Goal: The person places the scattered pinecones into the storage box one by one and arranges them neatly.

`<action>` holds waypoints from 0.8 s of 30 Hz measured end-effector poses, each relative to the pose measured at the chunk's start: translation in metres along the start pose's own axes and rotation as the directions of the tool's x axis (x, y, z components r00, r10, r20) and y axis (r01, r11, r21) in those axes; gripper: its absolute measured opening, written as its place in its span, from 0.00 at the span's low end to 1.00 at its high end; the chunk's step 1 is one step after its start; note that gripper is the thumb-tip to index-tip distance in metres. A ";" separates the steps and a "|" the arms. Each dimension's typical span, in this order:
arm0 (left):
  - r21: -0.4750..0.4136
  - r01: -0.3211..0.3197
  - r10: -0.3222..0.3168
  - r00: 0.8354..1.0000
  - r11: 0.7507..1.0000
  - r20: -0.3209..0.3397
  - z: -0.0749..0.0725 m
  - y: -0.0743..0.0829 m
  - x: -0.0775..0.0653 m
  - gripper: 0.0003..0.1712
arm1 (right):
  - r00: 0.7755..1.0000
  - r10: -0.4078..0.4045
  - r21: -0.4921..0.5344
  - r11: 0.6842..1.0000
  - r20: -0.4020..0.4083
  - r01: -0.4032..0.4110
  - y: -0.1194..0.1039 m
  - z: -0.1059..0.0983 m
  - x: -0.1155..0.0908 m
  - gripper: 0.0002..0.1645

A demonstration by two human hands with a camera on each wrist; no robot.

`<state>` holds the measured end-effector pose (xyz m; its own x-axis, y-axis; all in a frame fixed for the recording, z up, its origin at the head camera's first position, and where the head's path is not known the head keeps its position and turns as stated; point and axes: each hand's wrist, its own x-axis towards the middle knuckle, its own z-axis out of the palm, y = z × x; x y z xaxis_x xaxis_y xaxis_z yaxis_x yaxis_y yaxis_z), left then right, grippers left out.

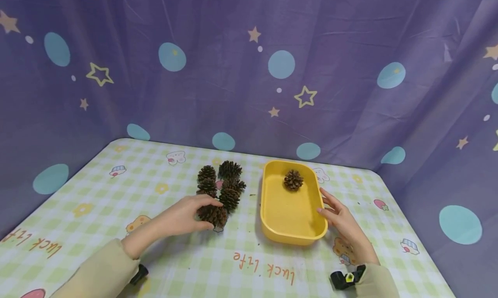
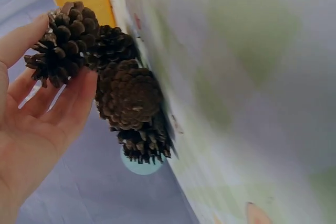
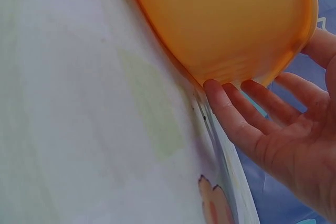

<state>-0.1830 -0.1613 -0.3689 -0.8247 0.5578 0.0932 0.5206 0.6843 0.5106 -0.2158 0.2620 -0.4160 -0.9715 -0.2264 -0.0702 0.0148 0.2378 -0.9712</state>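
Note:
My left hand [image 1: 190, 213] holds a brown pinecone [image 2: 65, 43] between its thumb and fingers, at the near end of a cluster of pinecones [image 1: 230, 196]. In the left wrist view, the other pinecones [image 2: 128, 95] stand just beyond the fingertips, touching one another. At the right, my right hand [image 1: 342, 220] grips the side of a yellow plastic bin [image 1: 268, 229]. Its thumb lies on the rim and its fingers rest along the outer wall [image 3: 226, 35]. One pinecone [image 1: 293, 180] sits inside the bin, near the far end.
A green-and-white checked tablecloth [image 1: 218, 272] with cartoon prints covers the table. Small dark crumbs are scattered round the bin. Behind the table's far edge hangs a purple curtain [image 1: 218, 95] with stars and blue ovals.

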 end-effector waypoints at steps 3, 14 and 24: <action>0.013 -0.033 0.033 0.999 0.999 -0.030 -0.002 0.005 0.004 0.29 | 1.000 -0.003 0.005 1.000 0.000 0.003 0.000 0.000 0.000 0.39; -0.033 -0.117 0.114 0.989 0.993 -0.095 -0.001 0.015 0.024 0.28 | 1.000 -0.015 0.008 1.000 -0.002 0.015 0.001 -0.002 0.000 0.40; -0.019 -0.143 0.139 0.980 0.990 -0.145 -0.002 0.023 0.044 0.28 | 1.000 -0.016 -0.002 1.000 -0.003 0.016 0.001 -0.001 -0.001 0.41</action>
<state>-0.2079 -0.1216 -0.3517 -0.7678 0.5733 0.2860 0.6288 0.5888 0.5080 -0.2151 0.2633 -0.4169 -0.9724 -0.2269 -0.0543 -0.0009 0.2362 -0.9717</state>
